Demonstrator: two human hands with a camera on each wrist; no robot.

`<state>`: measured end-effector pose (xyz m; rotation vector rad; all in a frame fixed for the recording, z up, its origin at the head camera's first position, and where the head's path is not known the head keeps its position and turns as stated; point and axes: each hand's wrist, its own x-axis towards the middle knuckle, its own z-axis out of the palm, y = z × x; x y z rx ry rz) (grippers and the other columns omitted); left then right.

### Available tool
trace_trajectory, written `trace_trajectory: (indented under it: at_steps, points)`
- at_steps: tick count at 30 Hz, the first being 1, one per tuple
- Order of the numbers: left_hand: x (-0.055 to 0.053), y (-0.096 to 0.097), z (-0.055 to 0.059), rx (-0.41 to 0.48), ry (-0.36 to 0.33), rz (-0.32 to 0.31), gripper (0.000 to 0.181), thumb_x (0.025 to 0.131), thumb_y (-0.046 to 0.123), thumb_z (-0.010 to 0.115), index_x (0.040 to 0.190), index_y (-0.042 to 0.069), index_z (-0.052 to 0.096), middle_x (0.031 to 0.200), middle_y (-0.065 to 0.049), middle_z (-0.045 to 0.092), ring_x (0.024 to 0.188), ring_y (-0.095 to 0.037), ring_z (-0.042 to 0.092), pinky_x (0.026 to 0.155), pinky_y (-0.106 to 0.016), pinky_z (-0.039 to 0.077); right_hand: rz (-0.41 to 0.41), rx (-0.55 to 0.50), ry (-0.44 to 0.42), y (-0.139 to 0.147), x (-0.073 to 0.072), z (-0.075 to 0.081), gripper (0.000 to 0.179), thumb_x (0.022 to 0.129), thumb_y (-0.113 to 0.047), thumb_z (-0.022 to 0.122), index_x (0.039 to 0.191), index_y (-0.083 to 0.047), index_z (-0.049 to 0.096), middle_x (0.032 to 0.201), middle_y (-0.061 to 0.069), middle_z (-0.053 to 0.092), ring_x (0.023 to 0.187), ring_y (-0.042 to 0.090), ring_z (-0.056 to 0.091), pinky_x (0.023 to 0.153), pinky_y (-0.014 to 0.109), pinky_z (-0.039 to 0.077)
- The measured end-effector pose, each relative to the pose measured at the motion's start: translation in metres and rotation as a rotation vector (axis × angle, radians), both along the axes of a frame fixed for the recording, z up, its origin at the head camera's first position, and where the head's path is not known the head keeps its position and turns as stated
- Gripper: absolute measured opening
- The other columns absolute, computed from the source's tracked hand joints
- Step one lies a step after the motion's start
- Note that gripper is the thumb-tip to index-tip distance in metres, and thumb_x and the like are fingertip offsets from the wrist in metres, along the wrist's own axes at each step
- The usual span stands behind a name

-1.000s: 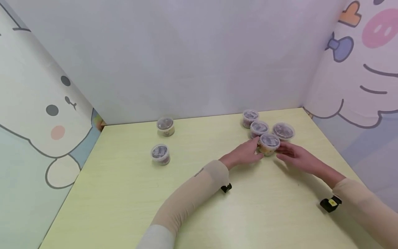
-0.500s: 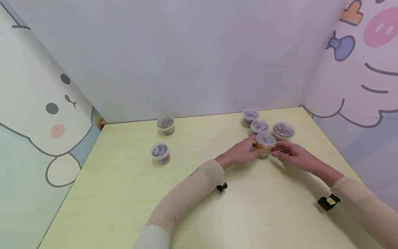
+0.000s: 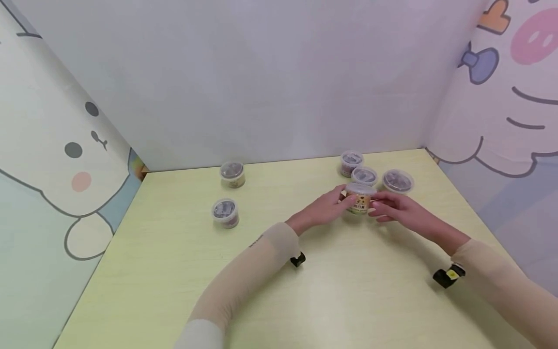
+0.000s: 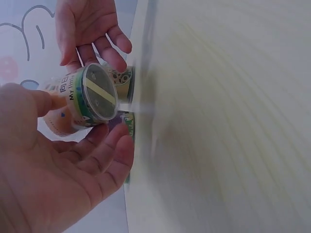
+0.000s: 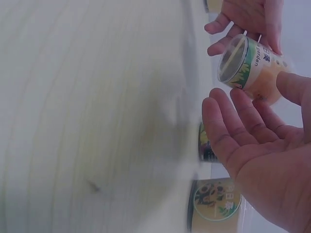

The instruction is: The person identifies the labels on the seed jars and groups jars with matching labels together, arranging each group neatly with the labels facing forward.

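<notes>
A small lidded plastic cup (image 3: 361,199) with an orange, white and green label is tilted up off the table, its printed side facing me. My left hand (image 3: 322,209) grips it from the left, thumb (image 4: 48,102) on the label and fingers under and behind. From the other side my right hand (image 3: 403,212) reaches in with fingers loosely spread, fingertips (image 5: 238,94) right at the cup. In the right wrist view the cup's clear end (image 5: 233,58) points to the table. Just behind stand three similar cups: one upper (image 3: 351,163), one middle (image 3: 364,175), one wider (image 3: 398,181).
Two more lidded cups stand apart on the left, one farther back (image 3: 232,174) and one nearer (image 3: 225,213). The pale yellow table (image 3: 174,271) ends at a white back wall (image 3: 270,97), with cartoon-printed panels at both sides.
The held cup has moved left and toward me, away from the other cups, and tipped so that its label shows. Both hands have moved left with it; the right fingers are closer to it.
</notes>
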<state>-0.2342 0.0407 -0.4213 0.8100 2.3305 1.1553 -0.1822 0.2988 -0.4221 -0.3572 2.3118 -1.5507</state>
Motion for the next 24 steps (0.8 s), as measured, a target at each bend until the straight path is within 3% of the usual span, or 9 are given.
trace_trajectory:
  at_steps: [4, 9, 12, 18, 24]
  points:
    - [-0.001, -0.012, 0.005, 0.010, -0.004, 0.006, 0.077, 0.105, 0.062, 0.034, 0.159, 0.009, 0.027, 0.128, -0.006, 0.059, 0.108, -0.015, 0.059, 0.090, -0.034, 0.052, 0.009, -0.018, -0.013, -0.010, -0.004, 0.003, 0.052, 0.107, -0.027, 0.054, 0.145, 0.006, 0.041, 0.137, 0.029, 0.056, 0.115, 0.033, 0.066, 0.091, 0.045, 0.056]
    - [-0.002, -0.028, 0.014, 0.060, -0.011, 0.012, 0.073, 0.105, 0.061, 0.034, 0.157, 0.010, 0.030, 0.113, -0.003, 0.061, 0.104, -0.026, 0.063, 0.078, -0.033, 0.053, 0.021, -0.051, -0.030, -0.022, -0.010, 0.010, 0.053, 0.107, -0.029, 0.056, 0.146, 0.003, 0.040, 0.138, 0.025, 0.055, 0.113, 0.029, 0.067, 0.092, 0.041, 0.056]
    - [-0.002, -0.037, 0.021, 0.083, -0.023, 0.029, 0.073, 0.105, 0.062, 0.034, 0.157, 0.011, 0.030, 0.112, -0.001, 0.060, 0.107, -0.029, 0.063, 0.079, -0.034, 0.052, 0.030, -0.073, -0.034, -0.031, -0.014, 0.015, 0.053, 0.106, -0.026, 0.058, 0.147, 0.002, 0.039, 0.136, 0.025, 0.057, 0.114, 0.034, 0.066, 0.092, 0.040, 0.056]
    - [0.000, -0.052, 0.031, 0.151, -0.051, 0.053, 0.064, 0.106, 0.059, 0.036, 0.152, 0.015, 0.035, 0.114, -0.002, 0.060, 0.110, -0.035, 0.061, 0.086, -0.040, 0.054, 0.027, -0.131, -0.057, -0.049, -0.020, 0.026, 0.058, 0.103, -0.020, 0.063, 0.148, 0.000, 0.034, 0.136, 0.024, 0.052, 0.114, 0.040, 0.065, 0.096, 0.048, 0.054]
    - [0.000, -0.067, 0.038, 0.183, -0.055, 0.079, 0.062, 0.107, 0.056, 0.037, 0.152, 0.014, 0.035, 0.113, -0.006, 0.059, 0.108, -0.033, 0.059, 0.092, -0.053, 0.053, 0.037, -0.190, -0.078, -0.066, -0.026, 0.032, 0.059, 0.101, -0.022, 0.065, 0.148, -0.004, 0.033, 0.134, 0.024, 0.052, 0.117, 0.048, 0.061, 0.094, 0.044, 0.055]
